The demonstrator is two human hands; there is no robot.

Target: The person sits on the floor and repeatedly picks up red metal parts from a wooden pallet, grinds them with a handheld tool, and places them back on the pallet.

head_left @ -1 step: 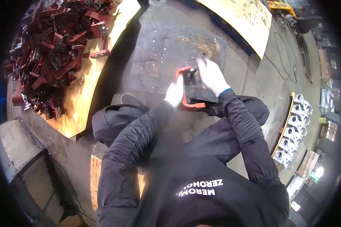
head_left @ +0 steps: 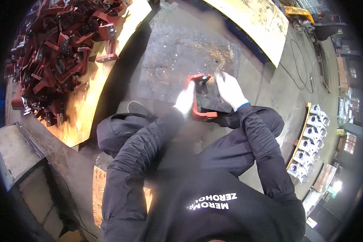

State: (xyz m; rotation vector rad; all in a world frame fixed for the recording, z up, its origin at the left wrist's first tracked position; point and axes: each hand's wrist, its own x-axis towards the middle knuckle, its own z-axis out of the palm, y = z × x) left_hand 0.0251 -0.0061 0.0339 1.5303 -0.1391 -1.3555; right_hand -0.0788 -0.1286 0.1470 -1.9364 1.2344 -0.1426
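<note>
At the centre of the frame, the gloved left hand [head_left: 184, 101] grips the left side of a red bracket [head_left: 196, 109], its fingers across the upright wall, probably to steady it over the dark work surface [head_left: 165, 52]. The bracket's open side faces right, which seems to leave room for the gloved right hand [head_left: 230, 90] there; its fingertips are blurred, so whether they close on anything cannot be told. Similar dark-red brackets [head_left: 64, 60] lie heaped at upper left on a wooden board [head_left: 90, 105].
</note>
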